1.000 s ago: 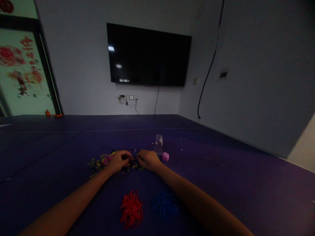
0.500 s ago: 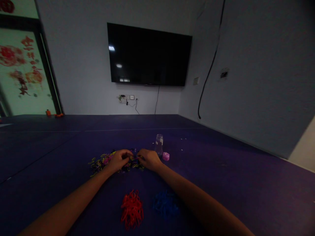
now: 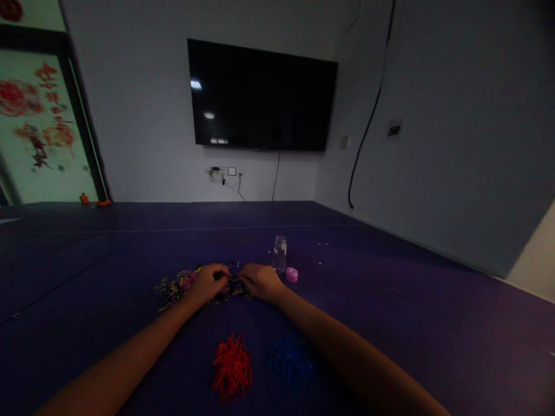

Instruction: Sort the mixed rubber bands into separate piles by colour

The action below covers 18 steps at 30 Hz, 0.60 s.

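Note:
Over a spread pile of mixed-colour rubber bands, my left hand bends its thumb and fingers together at the pile's right part. Close beside it, my right hand has its fingertips pinched down among the bands. Whatever sits between the fingertips of either hand is too small and dark to make out. Nearer to me lie a heap of red rubber bands and, to its right, a heap of blue rubber bands, both untouched.
A clear bottle stands open just beyond my right hand, with its pink cap beside it. Small white scraps lie farther right on the purple surface. A television hangs on the far wall.
My fingertips have shifted slightly; the right hand's have moved a little left, towards the left hand. The heaps, bottle and cap stay as they were.

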Each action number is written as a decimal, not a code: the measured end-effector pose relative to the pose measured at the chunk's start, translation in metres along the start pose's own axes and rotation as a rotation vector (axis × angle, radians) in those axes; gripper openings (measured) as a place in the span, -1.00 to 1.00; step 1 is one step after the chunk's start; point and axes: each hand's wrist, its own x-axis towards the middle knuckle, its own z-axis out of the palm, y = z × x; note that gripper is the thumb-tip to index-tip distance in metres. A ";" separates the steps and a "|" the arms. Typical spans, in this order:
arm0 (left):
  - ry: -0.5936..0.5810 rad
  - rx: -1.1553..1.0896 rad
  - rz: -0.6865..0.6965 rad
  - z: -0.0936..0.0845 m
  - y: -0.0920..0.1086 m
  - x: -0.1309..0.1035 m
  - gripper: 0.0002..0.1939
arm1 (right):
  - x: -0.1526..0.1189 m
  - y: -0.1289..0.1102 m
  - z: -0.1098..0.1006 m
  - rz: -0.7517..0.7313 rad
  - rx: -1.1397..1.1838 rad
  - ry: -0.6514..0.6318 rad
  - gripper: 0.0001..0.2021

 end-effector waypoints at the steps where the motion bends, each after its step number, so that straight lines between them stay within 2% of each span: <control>1: 0.004 0.044 0.023 0.000 0.002 -0.001 -0.84 | 0.000 0.000 0.000 0.003 -0.001 0.000 -0.82; 4: 0.000 0.132 0.121 -0.001 0.006 -0.002 -0.84 | 0.000 -0.001 -0.002 0.002 0.006 -0.003 -0.84; 9: -0.076 0.236 0.258 0.002 0.008 -0.003 -0.89 | 0.000 0.000 -0.001 0.003 0.023 -0.019 -0.83; 18: -0.154 0.276 0.287 0.004 0.002 -0.001 -0.89 | 0.000 0.000 0.000 -0.021 0.057 -0.002 -0.84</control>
